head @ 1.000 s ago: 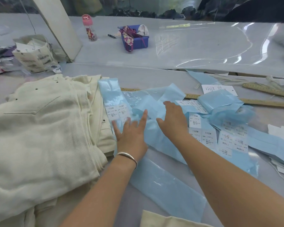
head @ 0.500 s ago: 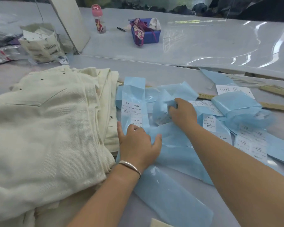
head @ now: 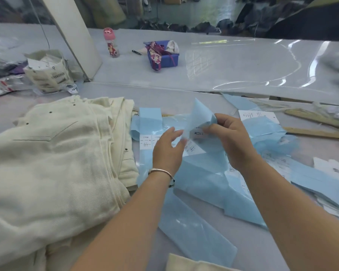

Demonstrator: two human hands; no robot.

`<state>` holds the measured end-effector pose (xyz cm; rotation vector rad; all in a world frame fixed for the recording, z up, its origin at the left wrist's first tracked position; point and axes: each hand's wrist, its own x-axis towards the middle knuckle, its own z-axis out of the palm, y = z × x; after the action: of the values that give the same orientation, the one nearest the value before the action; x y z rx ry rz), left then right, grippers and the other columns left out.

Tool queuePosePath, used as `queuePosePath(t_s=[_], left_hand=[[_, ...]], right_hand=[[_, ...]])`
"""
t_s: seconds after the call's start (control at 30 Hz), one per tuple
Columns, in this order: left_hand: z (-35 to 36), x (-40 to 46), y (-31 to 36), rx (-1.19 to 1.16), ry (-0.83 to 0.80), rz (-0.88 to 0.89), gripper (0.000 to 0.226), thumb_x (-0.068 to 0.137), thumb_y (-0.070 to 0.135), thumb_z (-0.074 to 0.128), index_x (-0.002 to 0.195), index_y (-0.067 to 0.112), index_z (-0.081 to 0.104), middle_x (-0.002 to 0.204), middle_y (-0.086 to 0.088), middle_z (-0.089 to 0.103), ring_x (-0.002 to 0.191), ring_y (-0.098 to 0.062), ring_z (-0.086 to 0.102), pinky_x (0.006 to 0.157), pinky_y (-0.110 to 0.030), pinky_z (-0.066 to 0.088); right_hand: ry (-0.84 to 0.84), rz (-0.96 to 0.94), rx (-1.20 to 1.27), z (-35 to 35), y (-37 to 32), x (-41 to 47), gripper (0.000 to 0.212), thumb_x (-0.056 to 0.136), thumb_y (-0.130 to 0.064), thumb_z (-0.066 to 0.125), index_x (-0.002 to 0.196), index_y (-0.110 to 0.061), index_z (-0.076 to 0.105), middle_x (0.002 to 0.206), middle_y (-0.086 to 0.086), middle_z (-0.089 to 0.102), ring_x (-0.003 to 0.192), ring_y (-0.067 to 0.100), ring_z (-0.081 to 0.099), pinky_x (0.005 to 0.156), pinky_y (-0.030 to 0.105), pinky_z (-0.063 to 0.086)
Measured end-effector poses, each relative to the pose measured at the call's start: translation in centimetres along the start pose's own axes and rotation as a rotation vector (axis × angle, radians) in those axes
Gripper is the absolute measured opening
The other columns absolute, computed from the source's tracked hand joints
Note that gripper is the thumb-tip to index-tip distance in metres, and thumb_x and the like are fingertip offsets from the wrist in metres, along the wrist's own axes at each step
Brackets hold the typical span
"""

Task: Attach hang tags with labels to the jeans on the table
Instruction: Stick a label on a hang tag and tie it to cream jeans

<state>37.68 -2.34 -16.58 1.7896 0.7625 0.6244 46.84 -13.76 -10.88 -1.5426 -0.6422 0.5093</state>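
A stack of folded cream jeans (head: 53,163) lies on the table at the left. Light blue backing strips (head: 202,177) carrying white printed labels spread across the middle. My right hand (head: 229,141) pinches one blue strip (head: 199,116), lifted above the pile, with a white label (head: 199,133) reading 1103 showing upside down. My left hand (head: 167,151), with a bracelet at the wrist, reaches up to that strip, fingertips at its lower edge; whether they grip it is unclear. More labelled strips (head: 149,141) lie flat beside the jeans.
A bag of hang tags (head: 47,75) sits at the back left beside a white post (head: 74,36). A pink bottle (head: 111,43) and a blue bin (head: 162,54) stand farther back. Wooden rulers (head: 317,132) and white tags (head: 256,115) lie at the right.
My right hand has lifted a blue strip off the pile. My left hand has risen from pressing the strips flat to meet it.
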Motion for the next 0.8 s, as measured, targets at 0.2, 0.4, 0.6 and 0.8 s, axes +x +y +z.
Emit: queuePosePath(t_s=[0.2,0.4,0.6,0.8], left_hand=[[-2.0,0.0,4.0,-0.576,-0.138,-0.132,0.025,0.095,0.005,0.048,0.081,0.014,0.066,0.078,0.0,0.07,0.075,-0.016,0.063,0.073,-0.027,0.052],[-4.0,-1.3,5.8,-0.538,-0.239,-0.146,0.033,0.092,0.007,0.051,0.064,0.015,0.064,0.07,-0.006,0.067,0.068,-0.022,0.064,0.067,-0.03,0.052],[-3.9,-2.2,5.0,-0.512,-0.19,-0.228,0.024,0.09,0.008,0.056,0.069,0.014,0.067,0.071,-0.006,0.072,0.067,-0.02,0.07,0.056,-0.025,0.054],[-4.0,-2.0,4.6,-0.519,-0.196,-0.27,0.021,0.089,0.008,0.055,0.072,0.011,0.067,0.07,-0.007,0.072,0.063,-0.02,0.07,0.055,-0.025,0.055]], right_hand=[[0.433,-0.132,-0.276,-2.3,-2.1,0.2,0.005,0.08,-0.006,0.064,0.082,-0.01,0.066,0.075,0.001,0.068,0.072,0.016,0.062,0.072,0.03,0.05],[0.631,-0.409,-0.645,-2.6,-3.5,-0.2,0.012,0.084,-0.008,0.061,0.096,-0.009,0.065,0.086,-0.002,0.068,0.085,0.021,0.063,0.085,0.036,0.047],[0.479,-0.603,-0.779,-0.8,-3.9,-2.4,0.044,0.063,0.004,0.059,0.104,-0.009,0.066,0.111,0.011,0.06,0.106,0.031,0.053,0.087,0.046,0.043],[0.167,-0.893,-1.049,1.1,-2.8,-3.8,0.022,0.064,-0.003,0.07,0.078,-0.018,0.073,0.12,0.01,0.06,0.113,0.034,0.052,0.089,0.042,0.036]])
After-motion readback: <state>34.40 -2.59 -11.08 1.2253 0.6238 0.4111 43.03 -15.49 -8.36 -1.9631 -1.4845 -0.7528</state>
